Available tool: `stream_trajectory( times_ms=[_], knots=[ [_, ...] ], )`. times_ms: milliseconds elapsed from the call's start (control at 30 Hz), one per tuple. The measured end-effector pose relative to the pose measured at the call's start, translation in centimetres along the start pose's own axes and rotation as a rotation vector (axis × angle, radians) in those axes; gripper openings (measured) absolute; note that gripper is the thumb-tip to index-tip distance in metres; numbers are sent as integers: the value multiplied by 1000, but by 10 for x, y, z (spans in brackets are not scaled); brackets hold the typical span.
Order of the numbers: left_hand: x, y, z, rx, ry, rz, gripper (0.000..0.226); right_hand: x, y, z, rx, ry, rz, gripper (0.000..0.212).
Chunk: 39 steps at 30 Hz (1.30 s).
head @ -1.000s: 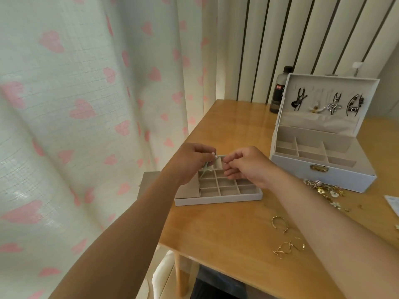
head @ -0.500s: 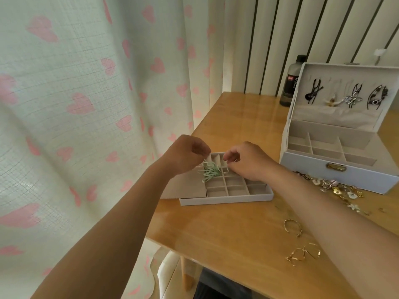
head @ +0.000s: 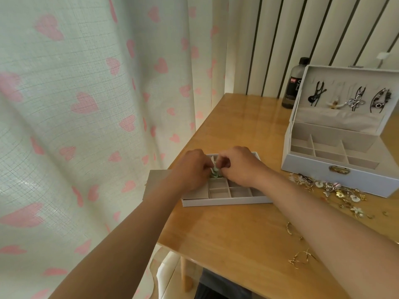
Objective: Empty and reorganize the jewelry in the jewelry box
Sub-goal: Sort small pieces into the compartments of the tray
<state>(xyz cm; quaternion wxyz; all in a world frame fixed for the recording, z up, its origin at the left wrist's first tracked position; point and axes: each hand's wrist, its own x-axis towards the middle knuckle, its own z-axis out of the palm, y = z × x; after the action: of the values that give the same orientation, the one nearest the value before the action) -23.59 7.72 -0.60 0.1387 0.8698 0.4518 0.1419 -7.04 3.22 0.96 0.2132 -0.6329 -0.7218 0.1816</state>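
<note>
A white divided tray lies at the table's left edge. Over its back-left cells, my left hand and my right hand pinch together on a small pale green jewelry piece, which my fingers mostly hide. The white jewelry box stands open at the right with bare compartments, and several hair clips hang inside its lid. A pile of loose gold and white jewelry lies in front of the box.
A dark bottle stands behind the box. Gold rings and bangles lie near my right forearm. A heart-print curtain hangs close on the left, beside the wooden table.
Both hands have dropped lower onto the tray and come closer together. The green piece, spread out and visible before, is now bunched between my fingertips.
</note>
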Motion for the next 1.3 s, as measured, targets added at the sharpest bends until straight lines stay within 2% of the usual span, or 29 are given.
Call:
stream_trajectory(
  times_ms=[100, 233, 333, 400, 500, 567, 667, 733, 800, 900, 1000, 1167, 1300],
  knots=[
    [2, 8, 1, -14, 63, -44, 22, 1, 1, 3, 139, 89, 28, 20],
    [1, 18, 1, 1, 79, -100, 18, 5, 1, 2, 97, 36, 31, 23],
    [4, 11, -8, -44, 14, -87, 26, 9, 1, -9, 218, -40, 74, 27],
    [4, 8, -17, -47, -102, -65, 38, 13, 4, -16, 254, 5, 100, 30],
    [2, 5, -26, -60, -185, -32, 43, 17, 5, -18, 140, 56, 118, 24],
    [0, 0, -27, -117, -134, -26, 34, 18, 3, -15, 69, -34, 133, 25],
    [0, -8, -26, -195, -86, -50, 23, 17, -4, -10, -72, -216, 125, 50],
    [1, -12, -25, -228, -47, -82, 24, 17, -8, -6, -207, -226, 81, 56],
    [3, -15, -24, -231, -43, -117, 33, 15, -11, 0, -265, -181, 30, 43],
    [4, -15, -21, -165, -128, -135, 61, 11, -12, 8, -237, -134, -19, 17],
    [4, -9, -20, -133, -177, -76, 49, 9, -8, 7, -240, -109, -14, 14],
    [1, -7, -18, -180, -121, -13, 28, 9, -11, 2, -174, -68, 11, 26],
    [1, -5, -12, -94, -101, -14, 27, 16, -17, 10, -198, 9, 50, 21]
  ],
)
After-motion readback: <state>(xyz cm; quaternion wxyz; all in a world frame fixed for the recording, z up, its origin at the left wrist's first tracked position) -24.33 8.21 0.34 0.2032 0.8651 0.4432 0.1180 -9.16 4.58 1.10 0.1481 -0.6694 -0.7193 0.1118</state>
